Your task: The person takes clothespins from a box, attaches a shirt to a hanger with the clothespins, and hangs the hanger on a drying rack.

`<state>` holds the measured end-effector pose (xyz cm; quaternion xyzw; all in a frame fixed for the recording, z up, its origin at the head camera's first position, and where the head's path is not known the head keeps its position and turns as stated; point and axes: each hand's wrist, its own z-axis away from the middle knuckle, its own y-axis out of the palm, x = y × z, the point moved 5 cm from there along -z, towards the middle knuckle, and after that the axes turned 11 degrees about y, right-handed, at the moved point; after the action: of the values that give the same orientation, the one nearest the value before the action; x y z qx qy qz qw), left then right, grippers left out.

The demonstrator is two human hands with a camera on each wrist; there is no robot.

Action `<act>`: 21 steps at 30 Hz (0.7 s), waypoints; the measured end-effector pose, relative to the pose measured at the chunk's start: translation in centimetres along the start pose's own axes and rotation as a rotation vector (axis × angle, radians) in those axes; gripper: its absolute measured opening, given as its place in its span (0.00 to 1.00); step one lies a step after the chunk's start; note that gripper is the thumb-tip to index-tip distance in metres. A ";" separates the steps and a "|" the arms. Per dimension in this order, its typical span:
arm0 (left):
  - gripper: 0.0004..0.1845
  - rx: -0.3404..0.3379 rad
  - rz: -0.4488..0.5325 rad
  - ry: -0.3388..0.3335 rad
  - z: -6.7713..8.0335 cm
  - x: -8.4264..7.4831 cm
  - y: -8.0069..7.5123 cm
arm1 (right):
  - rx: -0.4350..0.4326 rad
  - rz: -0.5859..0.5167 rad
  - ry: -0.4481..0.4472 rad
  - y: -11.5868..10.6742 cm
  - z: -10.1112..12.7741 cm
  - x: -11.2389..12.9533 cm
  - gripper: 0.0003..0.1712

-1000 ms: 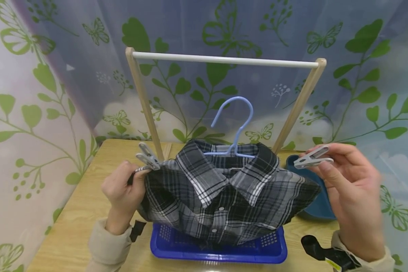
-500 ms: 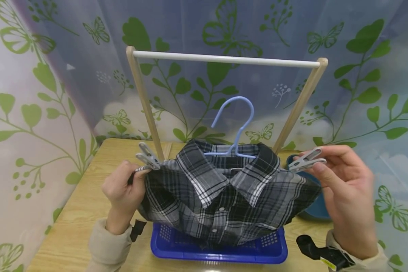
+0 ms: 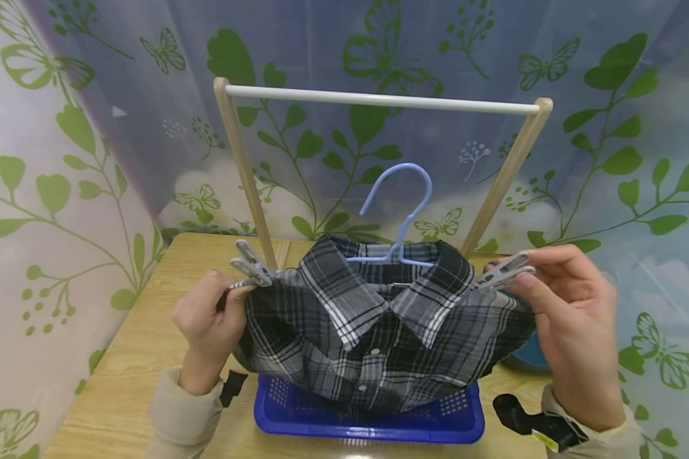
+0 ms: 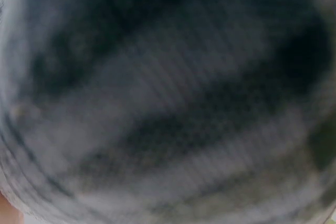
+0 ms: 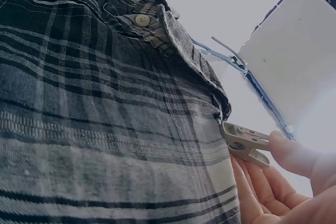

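From my remote place I see the plaid shirt [image 3: 373,331] above the blue basket [image 3: 367,435], my left hand [image 3: 211,312] gripping it leftward of the basket, my right hand [image 3: 577,309] pinching a grey clothespin [image 3: 501,274] rightward.

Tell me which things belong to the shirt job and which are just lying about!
Shirt job: plaid shirt, light-blue hanger, clipped gray clothespin, second clothespin in the right fingers.

Seemingly just standing by: blue plastic basket, teal container (partly hidden), wooden rack.
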<state>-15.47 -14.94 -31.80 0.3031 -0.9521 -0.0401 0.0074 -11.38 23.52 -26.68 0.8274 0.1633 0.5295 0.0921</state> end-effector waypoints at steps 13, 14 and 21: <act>0.31 -0.007 -0.005 0.003 0.0 0.1 0.1 | -0.025 0.036 0.007 0.0 0.0 -0.3 0.17; 0.31 -0.007 -0.006 0.003 0.0 0.1 0.1 | -0.026 0.033 0.008 0.0 0.0 -0.3 0.17; 0.31 -0.006 -0.004 0.000 0.1 0.1 0.2 | -0.030 0.024 -0.003 0.1 0.0 -0.4 0.16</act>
<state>-15.63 -14.87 -31.89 0.3048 -0.9514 -0.0432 0.0082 -11.50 23.24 -26.96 0.8286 0.1454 0.5316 0.0982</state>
